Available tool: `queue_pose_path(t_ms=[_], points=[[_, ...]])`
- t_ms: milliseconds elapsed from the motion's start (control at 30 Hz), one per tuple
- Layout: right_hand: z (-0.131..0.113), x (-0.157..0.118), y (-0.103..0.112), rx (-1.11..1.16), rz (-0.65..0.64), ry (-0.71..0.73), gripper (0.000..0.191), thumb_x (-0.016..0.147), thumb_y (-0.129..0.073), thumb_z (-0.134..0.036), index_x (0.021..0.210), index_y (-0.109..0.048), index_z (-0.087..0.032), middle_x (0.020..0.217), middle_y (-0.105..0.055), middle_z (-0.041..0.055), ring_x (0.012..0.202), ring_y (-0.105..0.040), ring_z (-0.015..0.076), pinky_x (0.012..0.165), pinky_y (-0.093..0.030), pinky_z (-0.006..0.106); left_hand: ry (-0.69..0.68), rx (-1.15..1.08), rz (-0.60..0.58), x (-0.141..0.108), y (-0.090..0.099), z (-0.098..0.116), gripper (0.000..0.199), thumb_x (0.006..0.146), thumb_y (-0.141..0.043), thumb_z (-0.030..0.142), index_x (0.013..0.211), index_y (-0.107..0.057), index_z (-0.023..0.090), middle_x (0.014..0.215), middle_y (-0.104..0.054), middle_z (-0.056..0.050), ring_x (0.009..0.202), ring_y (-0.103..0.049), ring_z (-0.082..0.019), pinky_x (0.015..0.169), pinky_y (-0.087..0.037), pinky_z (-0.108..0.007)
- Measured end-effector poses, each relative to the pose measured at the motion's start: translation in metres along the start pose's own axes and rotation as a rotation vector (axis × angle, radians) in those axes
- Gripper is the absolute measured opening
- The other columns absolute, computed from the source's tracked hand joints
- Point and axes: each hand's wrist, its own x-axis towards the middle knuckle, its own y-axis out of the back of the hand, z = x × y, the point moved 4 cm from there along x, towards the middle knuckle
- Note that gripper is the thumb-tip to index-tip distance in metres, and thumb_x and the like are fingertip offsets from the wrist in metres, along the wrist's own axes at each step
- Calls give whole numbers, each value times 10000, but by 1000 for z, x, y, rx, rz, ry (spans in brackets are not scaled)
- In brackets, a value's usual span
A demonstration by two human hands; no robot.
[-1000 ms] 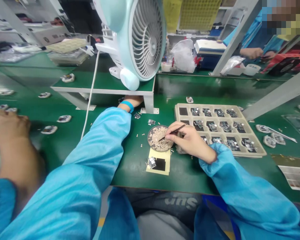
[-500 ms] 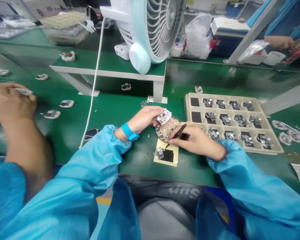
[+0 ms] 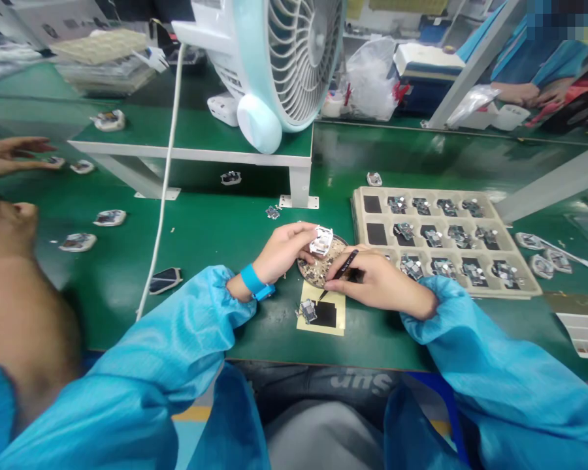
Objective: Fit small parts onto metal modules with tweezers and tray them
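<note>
Left hand [image 3: 285,251], fingers closed on a small white casing [image 3: 322,241], held it right over the round dish [image 3: 301,274] of tiny parts! Right hand [image 3: 372,279] gripped black tweezers [image 3: 345,264], tips down by the yellow sheet [image 3: 323,331], close beside a circuit board [image 3: 308,311]. Rightward on the green bench [image 3: 259,336], a compartment tray [image 3: 475,293] bore more boards.

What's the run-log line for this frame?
left hand: holding white casing | right hand: holding black tweezers | circuit board: on yellow sheet | tray: at right
</note>
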Motion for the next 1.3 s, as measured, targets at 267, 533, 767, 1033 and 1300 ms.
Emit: queue_pose_path(t_ms=[267,533,767,1033,1300], points=[[1,0,0,1,-15,-20,108,879,-780,-326,892,-758,-221,887,-777,0,826,-702,162,841,-501,311,-85,64,-57,-2,-3,1,334,723,-763,141,1030,-631,132,879,-707,-43,704,-682,-145,609,-582,-253],[-1,0,1,-6,-14,-30,97,878,-774,-304,884,-765,-208,886,-779,11,828,-699,169,843,-506,315,-596,662,-57,-11,2,27,363,828,-603,33,1136,-711,192,986,-675,-47,952,-642,-176,912,-526,-345],[1,0,1,-12,-18,-46,124,882,-769,-325,892,-765,-201,885,-775,27,810,-693,172,797,-525,309,-417,607,-49,-9,3,22,169,927,-632,245,1072,-691,182,988,-713,-54,885,-664,-181,788,-547,-300],[-2,2,8,183,8,-103,150,861,-787,-331,861,-742,-188,862,-765,34,799,-710,173,776,-574,320,-208,337,-187,-5,-2,5,293,852,-725,260,1128,-753,168,1037,-766,-83,849,-715,-192,788,-587,-312],[8,1,42,199,293,-132,166,866,-779,-347,845,-702,-202,832,-729,37,778,-684,183,740,-566,344,-130,243,-112,-7,-4,6,206,822,-706,195,1019,-690,138,906,-749,-68,729,-696,-149,663,-593,-267]])
